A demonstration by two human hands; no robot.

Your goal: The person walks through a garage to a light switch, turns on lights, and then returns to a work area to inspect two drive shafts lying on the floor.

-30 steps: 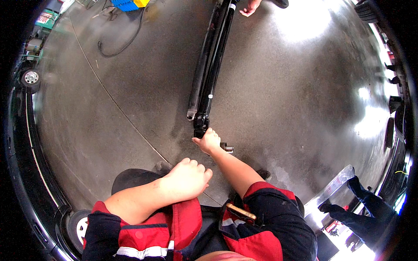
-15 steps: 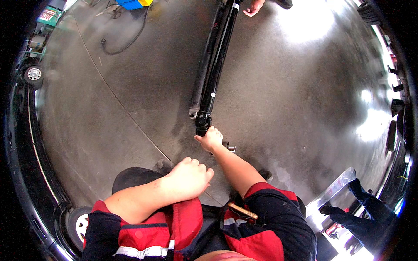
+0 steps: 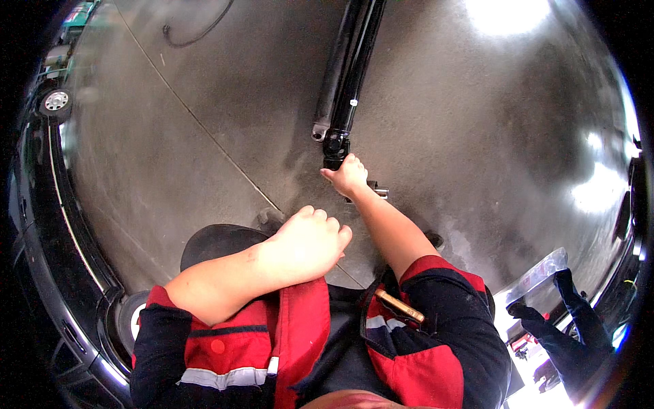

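Observation:
My right hand (image 3: 349, 176) is closed around the universal-joint end of a black drive shaft (image 3: 359, 75), which stretches away from me over the floor. Close along its left side lies a second dark shaft (image 3: 333, 82), with a pale metal eye (image 3: 319, 132) at its near end. My left hand (image 3: 315, 238) is curled into a fist in front of my body, over the bent left leg. Nothing sticks out of that fist; its palm side is hidden. Just beyond my right wrist, a short shiny metal cylinder (image 3: 379, 192) is on the floor, partly covered by my forearm.
A dark car (image 3: 51, 225) stands along the left, and a wheel (image 3: 56, 102) shows farther up. A black hose (image 3: 197, 37) curls on the concrete at upper left. Another person's dark-clothed legs (image 3: 565, 320) are at lower right. A gold-edged flat object (image 3: 400, 305) pokes from my chest pocket.
The view has shifted, so the shafts and both my hands appear higher and slightly farther right. The other person's hand and the blue-yellow object at the top are out of view. My grip looks unchanged.

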